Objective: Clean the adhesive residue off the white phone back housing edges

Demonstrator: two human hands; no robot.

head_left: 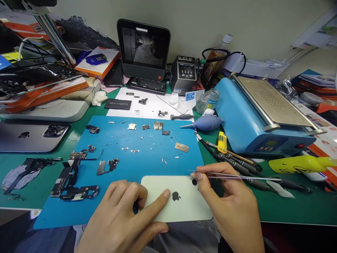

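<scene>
A pale phone (158,211) with a dark apple logo lies back side up at the mat's front edge; its other side is hidden. My left hand (123,211) holds it from the left, index finger stretched across the back, thumb along the lower edge and the other fingers curled. In my right hand (228,196) is a pair of metal tweezers (231,175), pinched between thumb and fingers. The tips point left, by the phone's upper right corner near the dark round camera opening (194,182). Small metal parts (164,160) and screws are spread on the blue mat (137,165) beyond the phone.
Circuit boards with flex cables (75,175) lie left, near a dark phone (28,136). A battery (118,104) rests at the back, before a smart display (143,49). A blue air blower (207,123), screwdrivers (234,163), glass jar (207,101) and blue heating machine (244,116) stand right.
</scene>
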